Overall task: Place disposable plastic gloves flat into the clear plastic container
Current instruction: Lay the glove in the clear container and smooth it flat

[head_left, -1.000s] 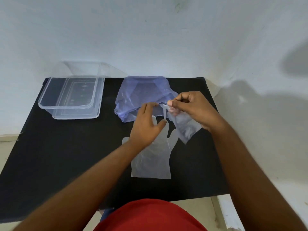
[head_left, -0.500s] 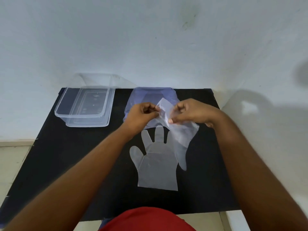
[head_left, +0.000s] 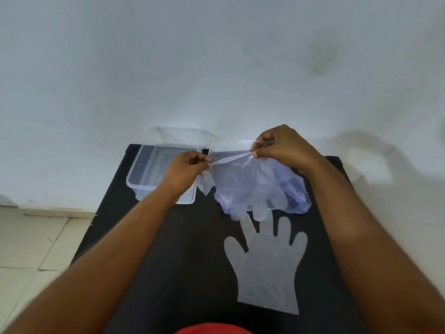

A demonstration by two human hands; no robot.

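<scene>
Both hands hold one clear plastic glove (head_left: 240,179) up above the black table, stretched between them by its cuff edge. My left hand (head_left: 186,168) pinches its left end, my right hand (head_left: 280,145) pinches its right end a little higher. The glove's fingers hang down in front of a bluish plastic bag (head_left: 295,194). A second clear glove (head_left: 267,263) lies flat on the table, fingers pointing away from me. The clear plastic container (head_left: 144,169) stands at the table's far left, partly behind my left hand.
The black table (head_left: 183,249) is pushed against a white wall. A clear lid (head_left: 178,135) leans behind the container against the wall. Tiled floor (head_left: 36,242) shows to the left of the table. A red garment is at the bottom edge.
The hands have risen and drawn apart, pulling the glove open and taut between them. The camera has tilted, so the table now sits lower and more to the right.
</scene>
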